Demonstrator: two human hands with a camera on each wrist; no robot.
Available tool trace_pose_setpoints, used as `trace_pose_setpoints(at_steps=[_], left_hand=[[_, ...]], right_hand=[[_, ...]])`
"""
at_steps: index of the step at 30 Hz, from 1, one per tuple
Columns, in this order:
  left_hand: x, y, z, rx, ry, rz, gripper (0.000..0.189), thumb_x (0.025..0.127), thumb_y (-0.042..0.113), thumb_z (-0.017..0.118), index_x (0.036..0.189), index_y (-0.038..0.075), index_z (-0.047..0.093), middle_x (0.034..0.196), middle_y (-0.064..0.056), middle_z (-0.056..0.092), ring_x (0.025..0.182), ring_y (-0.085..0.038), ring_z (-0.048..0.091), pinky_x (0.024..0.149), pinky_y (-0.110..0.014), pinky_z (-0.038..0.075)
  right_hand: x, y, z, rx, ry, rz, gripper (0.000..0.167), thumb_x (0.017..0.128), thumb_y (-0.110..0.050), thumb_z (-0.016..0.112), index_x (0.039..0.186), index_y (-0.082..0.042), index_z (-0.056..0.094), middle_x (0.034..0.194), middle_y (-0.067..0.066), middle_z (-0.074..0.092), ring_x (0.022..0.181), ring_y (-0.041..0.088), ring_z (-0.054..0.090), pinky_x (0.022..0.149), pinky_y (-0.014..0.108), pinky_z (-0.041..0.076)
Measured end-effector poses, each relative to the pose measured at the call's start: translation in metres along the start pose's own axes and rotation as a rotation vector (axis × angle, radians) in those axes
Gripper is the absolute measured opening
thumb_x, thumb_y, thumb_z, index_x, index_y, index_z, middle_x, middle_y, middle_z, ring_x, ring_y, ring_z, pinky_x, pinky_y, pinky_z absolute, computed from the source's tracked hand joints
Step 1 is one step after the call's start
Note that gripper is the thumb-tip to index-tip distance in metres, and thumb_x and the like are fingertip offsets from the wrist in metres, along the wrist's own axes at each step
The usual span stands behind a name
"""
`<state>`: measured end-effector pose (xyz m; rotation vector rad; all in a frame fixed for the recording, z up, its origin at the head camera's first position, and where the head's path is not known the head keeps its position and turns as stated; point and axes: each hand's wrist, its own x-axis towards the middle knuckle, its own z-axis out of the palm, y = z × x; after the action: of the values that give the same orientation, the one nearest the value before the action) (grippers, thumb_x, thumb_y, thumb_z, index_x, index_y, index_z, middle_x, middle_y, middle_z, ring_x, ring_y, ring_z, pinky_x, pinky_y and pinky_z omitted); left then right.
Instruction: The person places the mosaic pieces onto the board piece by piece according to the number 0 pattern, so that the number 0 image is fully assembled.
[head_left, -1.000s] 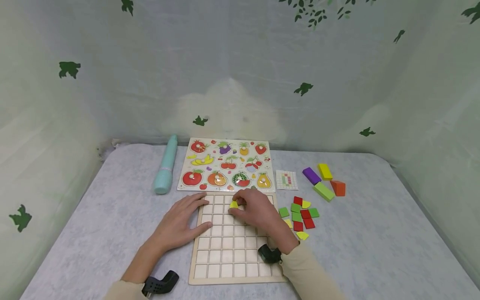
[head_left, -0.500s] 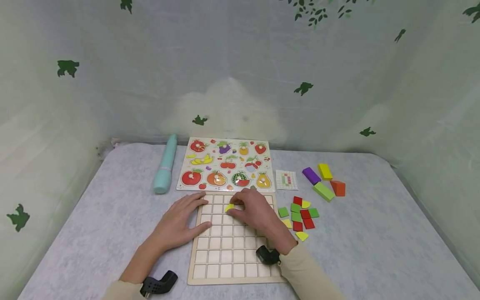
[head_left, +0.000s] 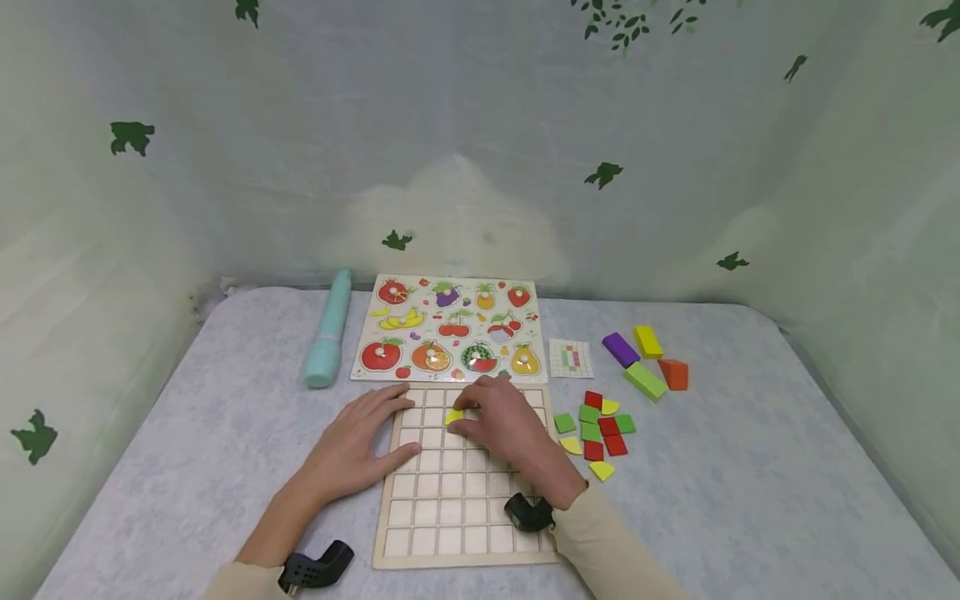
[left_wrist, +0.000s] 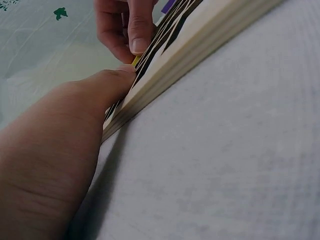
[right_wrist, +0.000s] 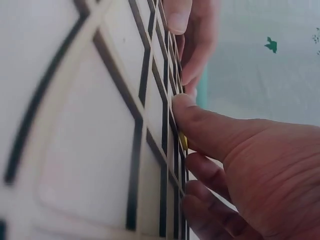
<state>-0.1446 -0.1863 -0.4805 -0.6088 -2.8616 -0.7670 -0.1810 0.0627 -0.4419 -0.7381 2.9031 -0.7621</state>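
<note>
Yellow piece (head_left: 453,417): pinched between thumb and fingers of the right hand (head_left: 498,421), at the far part of the grid board (head_left: 381,533), left of its middle and short of the far edge. Piece lies on the leftward side of that hand, at the fingertips, so toward the left hand (head_left: 360,446); right hand much the nearer, left well apart from it. Long axis unreadable, fingers covering part; whether seated in a cell or just above, cannot tell. Left hand grasps nothing: fingers and thumb extended, tips resting along the board's left edge, up by the far-left corner. Fruit board (head_left: 467,286) just beyond the grid's far edge; small card (head_left: 571,358) beside its near-right corner. Loose tiles (head_left: 591,432), red, green and yellow, on the tabletop (head_left: 750,483) off the grid's right edge, behind the right hand's fingertips.
</note>
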Motion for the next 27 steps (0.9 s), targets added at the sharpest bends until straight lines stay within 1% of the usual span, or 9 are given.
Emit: trace_pose_setpoints(at_steps=[2,5,9,11,13,16,19,22,27], left_hand=[[0.0,0.0,-0.001,-0.008,0.002,0.002,0.065,0.09,0.057,0.073,0.14,0.017,0.061,0.159,-0.002,0.046,0.147,-0.031,0.042,0.119,-0.059,0.035],[0.0,-0.001,-0.001,-0.011,0.001,0.007,0.066,0.09,0.057,0.072,0.141,0.017,0.061,0.159,-0.002,0.046,0.147,-0.031,0.042,0.119,-0.059,0.035],[0.0,0.0,-0.001,-0.012,0.007,0.005,0.065,0.09,0.056,0.073,0.141,0.017,0.061,0.159,-0.002,0.046,0.147,-0.031,0.042,0.118,-0.059,0.035],[-0.001,0.0,0.0,-0.015,0.008,0.0,0.065,0.09,0.055,0.074,0.14,0.017,0.061,0.159,-0.002,0.047,0.147,-0.031,0.042,0.118,-0.059,0.035],[-0.001,0.0,0.001,-0.015,0.005,-0.002,0.064,0.09,0.055,0.073,0.14,0.017,0.061,0.159,-0.002,0.047,0.146,-0.031,0.042,0.118,-0.059,0.036],[-0.002,0.001,0.002,-0.011,0.001,-0.007,0.064,0.09,0.055,0.073,0.14,0.017,0.062,0.159,-0.002,0.047,0.146,-0.031,0.043,0.119,-0.059,0.036],[-0.002,0.002,0.002,-0.006,0.0,-0.004,0.064,0.09,0.055,0.074,0.14,0.016,0.062,0.158,-0.002,0.048,0.146,-0.031,0.043,0.119,-0.059,0.036],[-0.001,0.002,0.0,-0.006,0.006,0.003,0.065,0.089,0.054,0.075,0.139,0.016,0.062,0.158,-0.003,0.048,0.146,-0.031,0.044,0.119,-0.058,0.036],[-0.001,0.0,-0.001,-0.013,0.008,0.006,0.064,0.089,0.054,0.075,0.139,0.016,0.062,0.158,-0.002,0.048,0.146,-0.031,0.043,0.119,-0.058,0.036]], right_hand=[[0.0,-0.001,-0.001,-0.007,-0.003,0.018,0.024,0.087,-0.035,0.084,0.105,-0.019,0.08,0.103,-0.006,0.074,0.102,0.014,0.066,0.109,0.041,0.049],[0.0,-0.001,-0.003,-0.002,-0.017,0.048,0.024,0.087,-0.034,0.085,0.106,-0.02,0.081,0.107,-0.006,0.075,0.106,0.015,0.064,0.1,0.037,0.054],[-0.002,-0.001,-0.005,0.018,-0.034,0.047,0.026,0.088,-0.032,0.083,0.111,-0.02,0.081,0.112,-0.006,0.076,0.112,0.016,0.065,0.112,0.041,0.048],[-0.004,0.001,-0.007,0.037,-0.037,0.044,0.028,0.089,-0.031,0.083,0.115,-0.02,0.08,0.112,-0.006,0.076,0.111,0.016,0.065,0.111,0.041,0.048],[-0.007,0.004,-0.01,0.07,-0.038,0.036,0.03,0.09,-0.029,0.082,0.118,-0.019,0.079,0.111,-0.006,0.076,0.109,0.015,0.065,0.105,0.039,0.052],[-0.014,0.01,-0.016,0.119,-0.039,0.044,0.032,0.089,-0.026,0.083,0.12,-0.017,0.078,0.112,-0.005,0.076,0.106,0.015,0.066,0.092,0.037,0.057],[-0.022,0.015,-0.025,0.146,-0.036,0.075,0.032,0.09,-0.025,0.082,0.12,-0.017,0.078,0.114,-0.004,0.076,0.108,0.017,0.066,0.092,0.038,0.057],[-0.029,0.02,-0.033,0.143,-0.025,0.118,0.032,0.089,-0.024,0.083,0.12,-0.017,0.078,0.114,-0.004,0.075,0.109,0.019,0.066,0.092,0.04,0.057],[-0.034,0.03,-0.048,0.131,0.004,0.176,0.032,0.088,-0.024,0.083,0.119,-0.018,0.078,0.11,-0.005,0.075,0.106,0.019,0.066,0.09,0.038,0.058]])
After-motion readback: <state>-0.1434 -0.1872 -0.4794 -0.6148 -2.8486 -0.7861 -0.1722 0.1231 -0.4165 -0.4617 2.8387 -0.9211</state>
